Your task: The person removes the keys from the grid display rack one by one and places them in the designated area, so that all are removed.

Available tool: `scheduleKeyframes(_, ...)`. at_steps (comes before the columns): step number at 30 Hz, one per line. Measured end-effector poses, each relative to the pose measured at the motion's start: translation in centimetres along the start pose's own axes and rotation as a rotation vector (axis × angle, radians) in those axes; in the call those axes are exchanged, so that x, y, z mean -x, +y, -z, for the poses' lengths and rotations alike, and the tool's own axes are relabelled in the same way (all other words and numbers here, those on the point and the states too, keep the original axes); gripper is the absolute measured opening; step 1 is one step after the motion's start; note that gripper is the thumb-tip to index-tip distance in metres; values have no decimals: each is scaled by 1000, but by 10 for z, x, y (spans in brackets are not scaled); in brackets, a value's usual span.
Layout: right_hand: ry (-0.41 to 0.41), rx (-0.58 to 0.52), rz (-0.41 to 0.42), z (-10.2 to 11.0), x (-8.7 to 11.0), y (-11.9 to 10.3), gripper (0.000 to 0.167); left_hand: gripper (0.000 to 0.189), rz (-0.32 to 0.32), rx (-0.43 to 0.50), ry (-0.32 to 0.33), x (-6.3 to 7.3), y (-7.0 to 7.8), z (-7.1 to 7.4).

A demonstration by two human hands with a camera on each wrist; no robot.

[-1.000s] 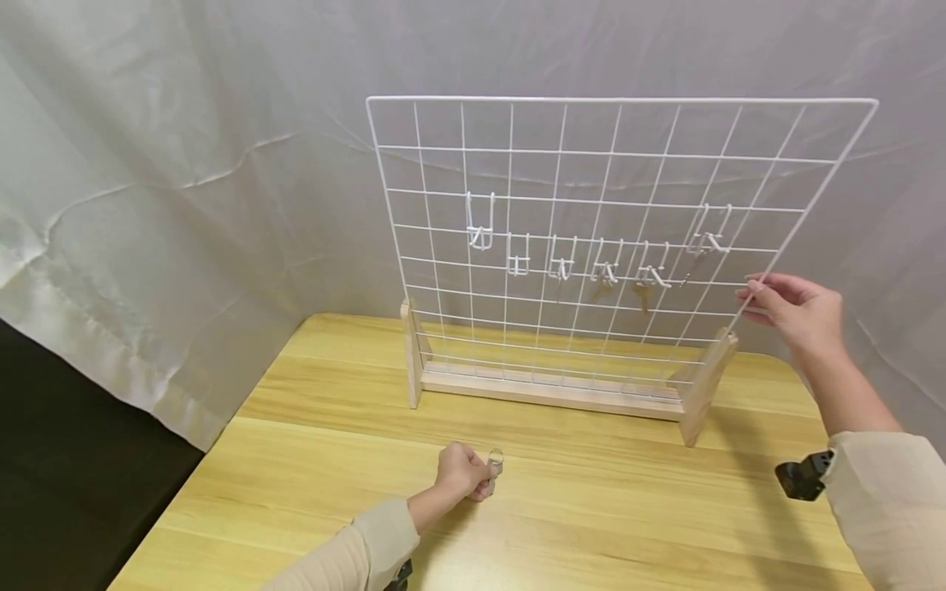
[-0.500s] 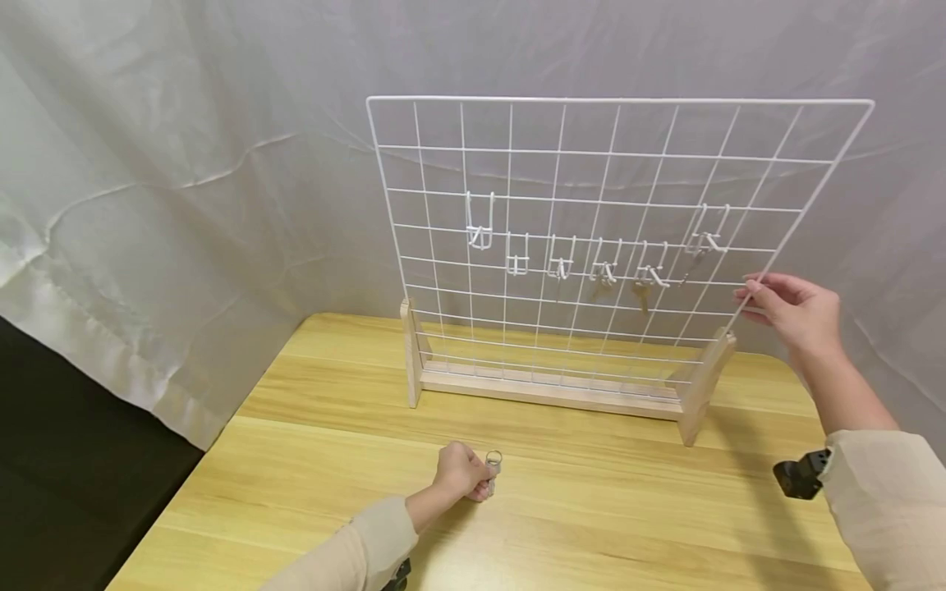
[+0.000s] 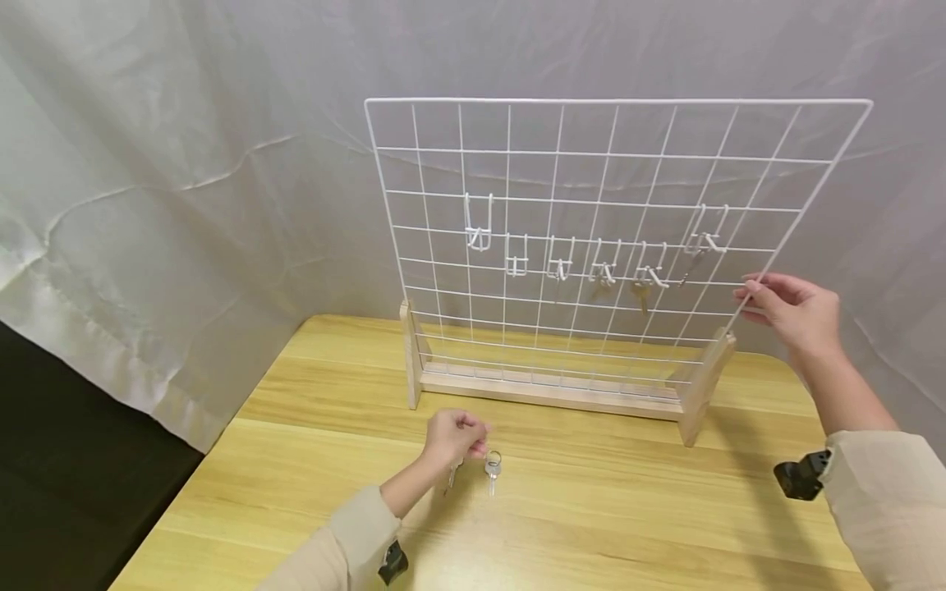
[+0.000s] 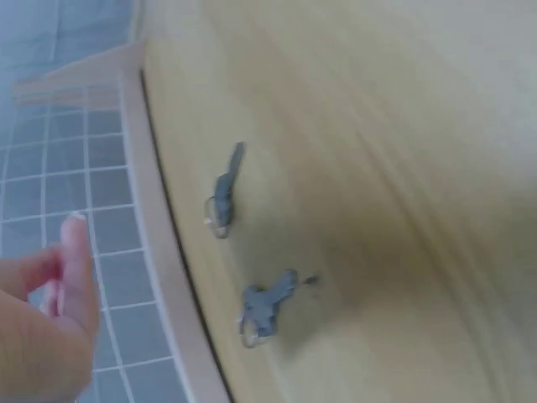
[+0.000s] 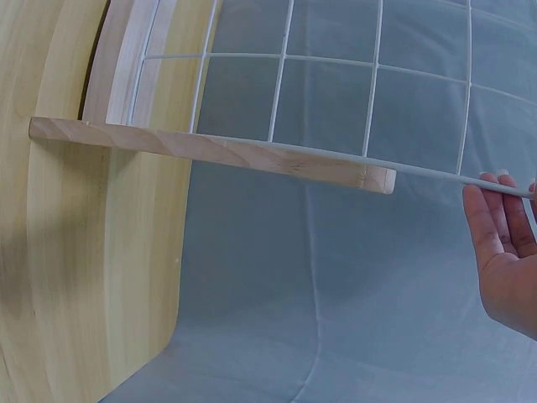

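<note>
A white wire grid panel stands in a wooden base. My right hand pinches its right edge wire between thumb and fingers. Over the table in front of the base is my left hand, loosely bent, with nothing seen between its fingers. Two keys with rings lie on the table near it. One key is just right of the hand; the other key is partly hidden beneath it. In the left wrist view both keys, the upper key and lower key, are apart from the hand and blurred.
White hooks hang on the panel, including an upper left hook and an upper right hook. Keys hang from several hooks, such as a brass-coloured key. A grey curtain hangs behind the wooden table.
My left hand has let go of the right-hand key and moved slightly up and left, uncovering a second key. The right hand stays on the panel's edge.
</note>
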State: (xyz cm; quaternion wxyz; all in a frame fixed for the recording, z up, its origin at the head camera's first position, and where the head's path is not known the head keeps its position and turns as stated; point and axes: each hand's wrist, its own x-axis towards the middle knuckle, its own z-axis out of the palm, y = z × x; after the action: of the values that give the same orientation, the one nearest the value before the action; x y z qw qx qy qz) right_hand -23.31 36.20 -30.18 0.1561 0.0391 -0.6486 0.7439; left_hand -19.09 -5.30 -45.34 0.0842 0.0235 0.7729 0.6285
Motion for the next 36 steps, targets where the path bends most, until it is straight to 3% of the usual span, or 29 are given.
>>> scheduleKeyframes(6, 9, -2, 2, 1, 0, 1, 16, 19, -152, 162, -34, -9, 17, -3)
scheduleKeyframes(12, 0, 42, -9, 2, 3, 5, 15, 18, -238, 239, -6, -13, 32, -13)
scheduleKeyframes(18, 1, 53, 15, 2, 4, 6, 16, 17, -346, 239, 46, -22, 50, -25)
scheduleKeyframes(23, -8, 44, 18, 1, 4, 6, 17, 19, -398, 221, 138, -32, 65, -33)
scheduleKeyframes(28, -5, 56, 28, 1, 3, 3, 16, 23, -523, 225, 218, -46, 87, -42)
scheduleKeyframes(30, -4, 56, 31, 1, 2, 1, 16, 25, -575, 227, 232, -51, 97, -44)
scheduleKeyframes(36, -1, 70, 22, 2, 1, 2, 13, 28, -607, 237, 228, -57, 122, -52)
